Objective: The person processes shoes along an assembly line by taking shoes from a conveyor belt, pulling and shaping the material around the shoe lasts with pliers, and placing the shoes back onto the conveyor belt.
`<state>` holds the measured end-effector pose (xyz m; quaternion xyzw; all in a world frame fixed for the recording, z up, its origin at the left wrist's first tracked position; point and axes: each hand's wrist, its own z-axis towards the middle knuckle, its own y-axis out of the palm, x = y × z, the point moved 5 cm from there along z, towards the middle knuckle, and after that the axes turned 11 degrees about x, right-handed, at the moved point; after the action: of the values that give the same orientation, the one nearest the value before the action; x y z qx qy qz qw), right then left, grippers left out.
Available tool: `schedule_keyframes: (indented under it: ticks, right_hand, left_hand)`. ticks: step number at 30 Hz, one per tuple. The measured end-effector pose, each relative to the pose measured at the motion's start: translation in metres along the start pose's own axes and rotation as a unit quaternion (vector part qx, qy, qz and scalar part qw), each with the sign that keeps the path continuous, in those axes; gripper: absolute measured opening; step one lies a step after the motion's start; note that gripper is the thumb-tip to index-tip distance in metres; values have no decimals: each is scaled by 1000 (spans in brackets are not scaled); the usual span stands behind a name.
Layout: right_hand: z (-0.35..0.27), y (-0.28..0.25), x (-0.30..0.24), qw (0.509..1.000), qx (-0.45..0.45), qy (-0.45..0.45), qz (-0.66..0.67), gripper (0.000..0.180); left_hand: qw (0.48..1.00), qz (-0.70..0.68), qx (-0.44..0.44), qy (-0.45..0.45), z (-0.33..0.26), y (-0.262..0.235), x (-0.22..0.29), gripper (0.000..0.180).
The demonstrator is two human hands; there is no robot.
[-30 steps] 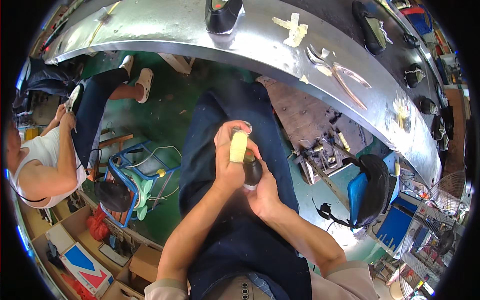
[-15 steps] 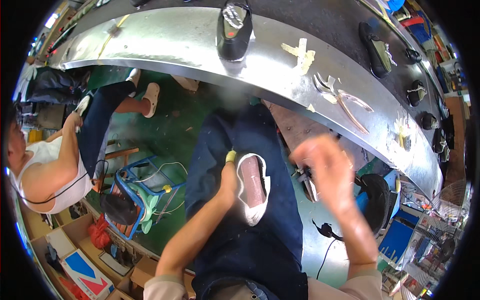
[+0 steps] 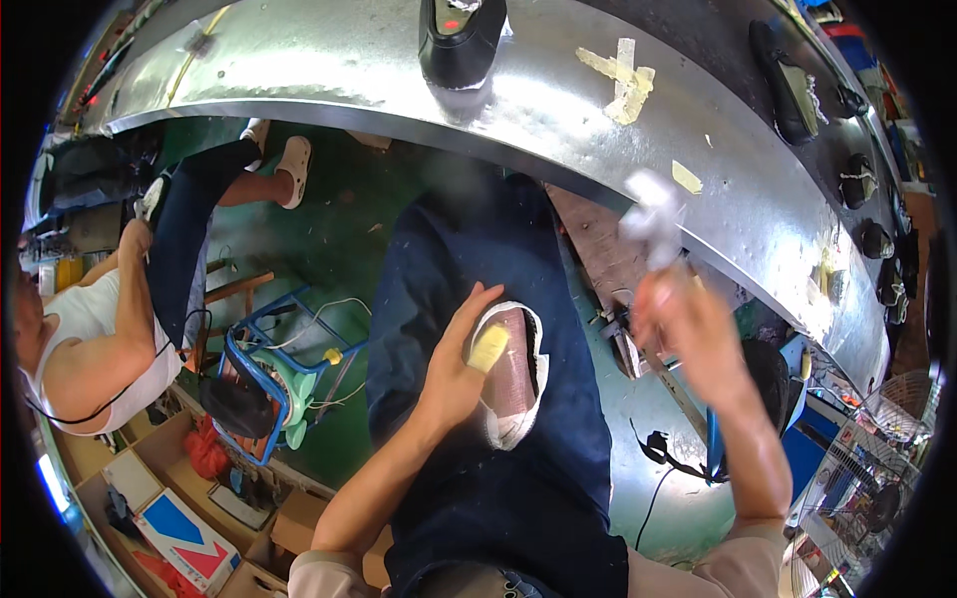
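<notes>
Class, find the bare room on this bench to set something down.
The metal edge is mostly bare between the yellow strip and black shoe, then between that shoe and the tape cross. Shoes crowd the dark surface at right.

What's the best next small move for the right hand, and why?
Probably bring the blurred metallic tool in the right hand to the shoe: the left hand steadies it, underside up, on the lap, while the tool is away near the table edge.
</notes>
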<state>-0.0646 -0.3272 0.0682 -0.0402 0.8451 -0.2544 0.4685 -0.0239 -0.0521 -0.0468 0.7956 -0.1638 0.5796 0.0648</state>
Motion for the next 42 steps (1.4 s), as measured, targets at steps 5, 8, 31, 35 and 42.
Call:
schedule_keyframes:
  ticks: [5, 8, 31, 35, 42]
  right_hand:
    - [-46, 75, 49, 936, -241, 192, 172, 51]
    - [-47, 92, 48, 913, -250, 233, 223, 50]
    - [-68, 93, 38, 988, 8, -119, -94, 29]
    - [-67, 75, 44, 992, -36, -108, -57, 27]
    - [-43, 87, 21, 963, 130, -220, -82, 25]
  left_hand:
    - [999, -13, -22, 34, 7, 5, 1, 58]
    - [998, 4, -5, 68, 5, 4, 5, 55]
    - [999, -48, -2, -1, 8, 20, -8, 43]
    - [999, -32, -25, 4, 9, 20, -10, 45]
    - [998, -30, -47, 3, 0, 29, -2, 53]
